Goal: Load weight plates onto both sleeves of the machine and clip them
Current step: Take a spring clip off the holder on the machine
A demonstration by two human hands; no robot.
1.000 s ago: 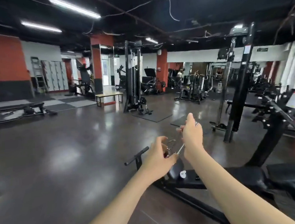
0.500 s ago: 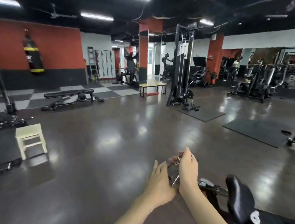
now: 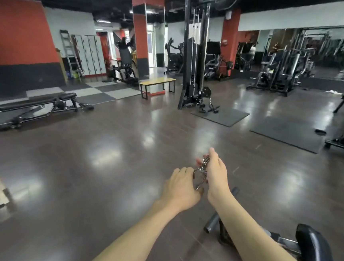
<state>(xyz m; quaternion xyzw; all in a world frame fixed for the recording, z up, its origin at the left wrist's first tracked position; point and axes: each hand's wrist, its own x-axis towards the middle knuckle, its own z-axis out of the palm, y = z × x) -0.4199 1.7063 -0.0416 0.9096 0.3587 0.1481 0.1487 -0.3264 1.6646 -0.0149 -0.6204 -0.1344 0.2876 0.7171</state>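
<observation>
We are reaching both bare arms out over a machine frame (image 3: 221, 228) with a black pad (image 3: 312, 243) at lower right. Our right hand (image 3: 215, 173) is curling its fingers round a coiled spring clip (image 3: 203, 164), holding it above the floor (image 3: 86, 158). Our left hand (image 3: 180, 189) is pinching the clip's handle. Beyond, a bench (image 3: 37, 104) and cable tower (image 3: 194, 51) are standing.
</observation>
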